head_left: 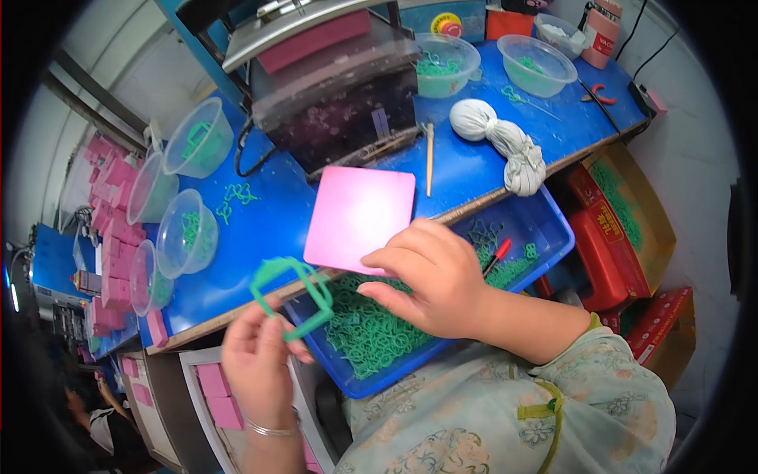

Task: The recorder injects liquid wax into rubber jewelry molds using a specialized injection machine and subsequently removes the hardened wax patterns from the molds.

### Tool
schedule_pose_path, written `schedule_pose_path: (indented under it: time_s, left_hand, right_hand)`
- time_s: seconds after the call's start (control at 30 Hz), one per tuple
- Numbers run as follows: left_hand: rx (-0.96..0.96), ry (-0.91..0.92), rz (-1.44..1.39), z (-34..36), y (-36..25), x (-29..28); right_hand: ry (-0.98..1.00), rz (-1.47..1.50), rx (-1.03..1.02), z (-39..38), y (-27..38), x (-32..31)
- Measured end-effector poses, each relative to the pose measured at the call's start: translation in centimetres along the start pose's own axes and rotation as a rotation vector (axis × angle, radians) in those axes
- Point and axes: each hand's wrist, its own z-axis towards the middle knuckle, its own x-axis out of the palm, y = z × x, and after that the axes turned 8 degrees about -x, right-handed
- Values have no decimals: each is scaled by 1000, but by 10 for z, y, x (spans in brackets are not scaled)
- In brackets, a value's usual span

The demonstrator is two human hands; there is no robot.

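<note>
My left hand (264,347) pinches a green, open square frame (317,306) between thumb and fingers, raised over the left end of a blue tray (371,387). My right hand (430,276) is at the near edge of a flat pink square block (362,213). Its index fingertip overlaps that edge, while the thumb is held apart just below; the other fingers are bent and partly hidden. Small green looped pieces (371,332) fill much of the tray. A red and black pen-like tool (499,254) lies among them at the right.
A dark box-shaped machine (335,118) stands behind the pink block. Beside it are a wooden stick (429,160) and a tied white cloth bundle (501,146). Clear bowls (187,233) of green pieces line the left; red-handled pliers (600,95) lie far right. Cardboard boxes (655,213) stand right.
</note>
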Motion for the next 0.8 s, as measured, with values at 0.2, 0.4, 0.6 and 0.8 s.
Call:
schedule_pose_path:
  time_s: [0.2, 0.4, 0.6, 0.8]
  left_hand:
    - [189, -5, -272, 128, -78, -56]
    - [66, 71, -370, 134, -92, -21]
    - [561, 300, 492, 54, -21, 8]
    - [657, 633, 382, 21, -8, 16]
  right_hand:
    - [201, -269, -82, 1, -16, 4]
    - [191, -322, -140, -7, -30, 6]
    - [82, -167, -383, -3, -36, -7]
    - [154, 388, -214, -2, -8, -21]
